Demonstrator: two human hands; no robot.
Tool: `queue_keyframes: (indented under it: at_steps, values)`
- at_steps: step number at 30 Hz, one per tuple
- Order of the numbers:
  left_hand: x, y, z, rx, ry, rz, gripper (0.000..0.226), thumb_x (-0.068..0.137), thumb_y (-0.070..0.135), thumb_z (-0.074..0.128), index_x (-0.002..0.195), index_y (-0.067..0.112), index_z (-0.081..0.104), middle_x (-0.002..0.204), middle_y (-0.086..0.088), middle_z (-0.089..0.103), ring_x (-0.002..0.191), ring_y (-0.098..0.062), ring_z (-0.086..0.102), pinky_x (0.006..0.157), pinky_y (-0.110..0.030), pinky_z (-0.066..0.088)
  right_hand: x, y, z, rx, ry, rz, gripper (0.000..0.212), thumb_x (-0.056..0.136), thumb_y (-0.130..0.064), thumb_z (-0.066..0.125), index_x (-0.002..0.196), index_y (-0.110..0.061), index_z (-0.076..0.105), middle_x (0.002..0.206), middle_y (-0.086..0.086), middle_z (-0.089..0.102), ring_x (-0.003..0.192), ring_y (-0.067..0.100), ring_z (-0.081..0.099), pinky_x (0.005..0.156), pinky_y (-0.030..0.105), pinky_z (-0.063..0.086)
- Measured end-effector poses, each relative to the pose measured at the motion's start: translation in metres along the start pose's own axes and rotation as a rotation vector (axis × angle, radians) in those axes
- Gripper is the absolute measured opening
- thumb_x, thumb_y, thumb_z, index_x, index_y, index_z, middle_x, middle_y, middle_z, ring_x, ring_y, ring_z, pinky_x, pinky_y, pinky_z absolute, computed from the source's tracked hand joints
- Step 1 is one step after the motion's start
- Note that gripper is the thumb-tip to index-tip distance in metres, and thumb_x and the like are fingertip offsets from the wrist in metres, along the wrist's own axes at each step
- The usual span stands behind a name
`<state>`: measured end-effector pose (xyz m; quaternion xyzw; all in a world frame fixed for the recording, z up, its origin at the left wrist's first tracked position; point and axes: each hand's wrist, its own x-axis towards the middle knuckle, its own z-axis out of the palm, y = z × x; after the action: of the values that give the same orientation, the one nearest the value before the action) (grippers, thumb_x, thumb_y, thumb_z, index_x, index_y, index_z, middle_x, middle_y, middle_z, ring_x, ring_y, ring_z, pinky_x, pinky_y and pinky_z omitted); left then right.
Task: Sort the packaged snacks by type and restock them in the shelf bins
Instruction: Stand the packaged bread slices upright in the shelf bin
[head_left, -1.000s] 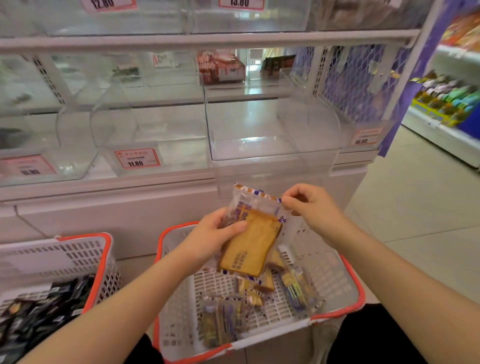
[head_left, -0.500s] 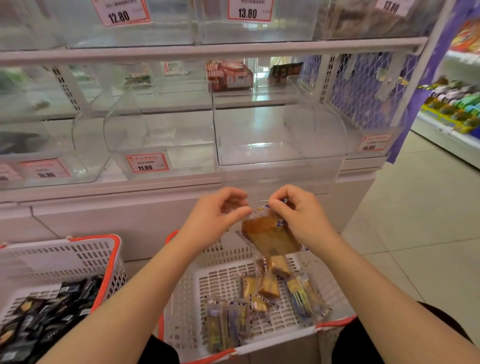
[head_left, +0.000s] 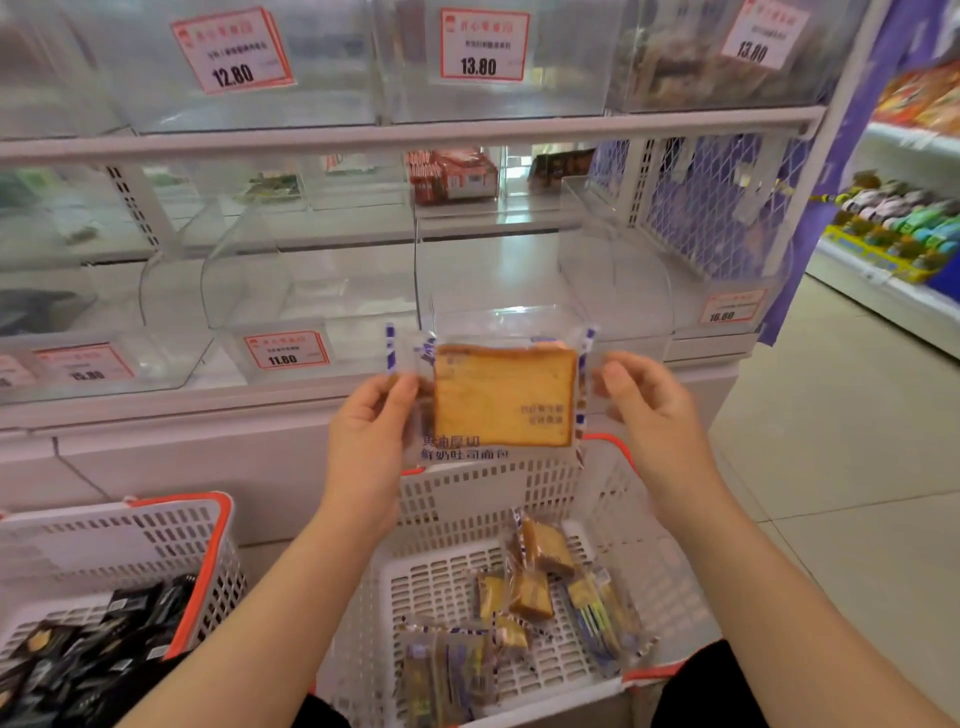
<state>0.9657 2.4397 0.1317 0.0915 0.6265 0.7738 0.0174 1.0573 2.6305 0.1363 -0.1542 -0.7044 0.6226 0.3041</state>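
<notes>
A clear-wrapped slice of toast bread (head_left: 504, 395) is held flat and upright in front of the shelf. My left hand (head_left: 371, 431) pinches its left edge and my right hand (head_left: 644, 410) pinches its right edge. Just behind the packet stands a clear plastic shelf bin (head_left: 519, 280) with nothing in it. Below my hands sits a white basket with an orange rim (head_left: 602, 499), holding several more wrapped bread packets (head_left: 530, 587).
A second white basket (head_left: 156, 535) at lower left holds several black snack packets (head_left: 78, 660). More clear bins with price tags (head_left: 285, 349) line the shelves. A red snack pack (head_left: 452, 174) lies at the back. Tiled floor and another shelf (head_left: 893, 228) lie to the right.
Both hands have lifted the bread packet from over the basket up to the shelf bin's front and spread it flat between them.
</notes>
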Motion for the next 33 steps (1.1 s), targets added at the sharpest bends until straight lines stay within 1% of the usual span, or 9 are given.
queue_keyframes:
  at_steps: [3, 8, 10, 12, 14, 18, 24, 29, 33]
  values:
    - [0.006, 0.014, 0.006, -0.193, -0.006, -0.045, 0.027, 0.094, 0.013, 0.049, 0.073, 0.020, 0.063, 0.063, 0.009, 0.068, 0.053, 0.000, 0.062, 0.046, -0.013, 0.047, 0.000, -0.007, 0.006, 0.032, -0.136, -0.016, 0.030, 0.091, -0.016, 0.055, 0.075, -0.037, 0.070, 0.070, -0.012, 0.069, 0.065, -0.002, 0.063, 0.059, 0.013, 0.049]
    - [0.025, 0.038, 0.014, -0.157, -0.076, -0.051, 0.026, 0.095, 0.018, 0.047, 0.075, 0.019, 0.065, 0.062, 0.008, 0.068, 0.051, -0.001, 0.060, 0.044, -0.012, 0.044, 0.018, -0.027, 0.009, -0.051, -0.038, -0.139, 0.026, 0.092, -0.010, 0.053, 0.074, -0.025, 0.061, 0.065, -0.012, 0.064, 0.062, 0.001, 0.058, 0.057, 0.015, 0.047]
    - [0.035, 0.043, 0.015, -0.125, -0.094, -0.077, 0.030, 0.095, 0.021, 0.047, 0.075, 0.020, 0.070, 0.062, 0.004, 0.067, 0.053, -0.012, 0.057, 0.047, -0.018, 0.041, 0.028, -0.033, 0.011, 0.041, 0.017, -0.054, 0.025, 0.094, -0.011, 0.051, 0.072, -0.021, 0.058, 0.056, -0.011, 0.060, 0.051, 0.003, 0.053, 0.050, 0.020, 0.044]
    - [0.046, 0.046, 0.018, -0.147, -0.080, -0.102, 0.029, 0.095, 0.021, 0.047, 0.080, 0.017, 0.071, 0.072, 0.000, 0.071, 0.072, -0.022, 0.053, 0.061, -0.027, 0.038, 0.038, -0.039, 0.018, 0.214, 0.019, 0.121, 0.025, 0.095, -0.011, 0.048, 0.072, -0.017, 0.056, 0.047, -0.010, 0.056, 0.040, 0.000, 0.047, 0.043, 0.018, 0.040]
    - [0.058, 0.050, 0.018, -0.156, -0.038, -0.110, 0.025, 0.096, 0.020, 0.046, 0.084, 0.015, 0.068, 0.073, 0.004, 0.072, 0.074, -0.020, 0.054, 0.061, -0.026, 0.039, 0.051, -0.042, 0.025, 0.210, -0.046, 0.198, 0.023, 0.095, -0.011, 0.048, 0.075, -0.014, 0.057, 0.053, -0.007, 0.060, 0.040, 0.000, 0.050, 0.041, 0.015, 0.042]
    - [0.083, 0.067, 0.018, -0.118, -0.007, -0.031, 0.026, 0.097, 0.021, 0.045, 0.080, 0.017, 0.064, 0.050, 0.010, 0.063, 0.038, 0.003, 0.049, 0.035, -0.008, 0.033, 0.088, -0.052, 0.032, -0.027, -0.268, 0.100, 0.004, 0.089, -0.023, 0.058, 0.091, -0.024, 0.062, 0.078, -0.012, 0.071, 0.070, -0.002, 0.065, 0.056, 0.012, 0.045]
    - [0.122, 0.080, 0.023, -0.084, -0.086, 0.047, 0.024, 0.097, 0.020, 0.044, 0.086, 0.016, 0.066, 0.060, 0.009, 0.067, 0.044, 0.001, 0.051, 0.041, -0.012, 0.036, 0.144, -0.064, 0.051, -0.155, -0.404, 0.112, 0.014, 0.078, -0.020, 0.072, 0.088, -0.022, 0.063, 0.066, -0.013, 0.068, 0.050, -0.002, 0.053, 0.044, 0.013, 0.038]
    - [0.150, 0.059, 0.014, 0.245, -0.156, -0.009, 0.012, 0.094, 0.017, 0.051, 0.103, 0.017, 0.059, 0.089, 0.002, 0.067, 0.078, -0.006, 0.062, 0.071, -0.021, 0.050, 0.179, -0.047, 0.037, -0.077, -0.252, 0.195, 0.017, 0.085, -0.011, 0.064, 0.100, -0.018, 0.062, 0.090, -0.002, 0.069, 0.075, 0.011, 0.060, 0.063, 0.023, 0.047]
    - [0.161, 0.039, 0.008, 0.405, -0.237, -0.096, 0.019, 0.090, 0.032, 0.056, 0.101, 0.017, 0.061, 0.096, -0.002, 0.068, 0.080, -0.006, 0.064, 0.069, -0.018, 0.051, 0.199, -0.012, 0.036, -0.102, -0.136, 0.375, 0.028, 0.086, -0.007, 0.062, 0.113, -0.013, 0.058, 0.096, 0.006, 0.062, 0.071, 0.013, 0.053, 0.059, 0.023, 0.043]
